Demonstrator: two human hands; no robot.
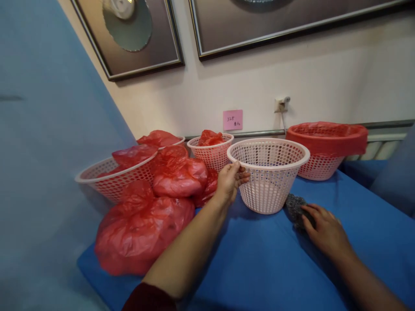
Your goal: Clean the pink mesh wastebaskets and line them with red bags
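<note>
A pale pink plastic basket with a lattice wall stands upright on the blue-covered table. My left hand is at its near left side, thumb at the rim and fingers against the outer wall. To the right of the basket's base lies a dark grey, speckled, crumpled bundle; its exact kind is unclear. My right hand has its fingers curled over the near side of this bundle, partly hiding it.
Filled red plastic bags crowd the table's left side, by a tilted pink basket. Behind stands a smaller basket with red plastic inside. A basket lined with a red bag is at the right, below a wall socket.
</note>
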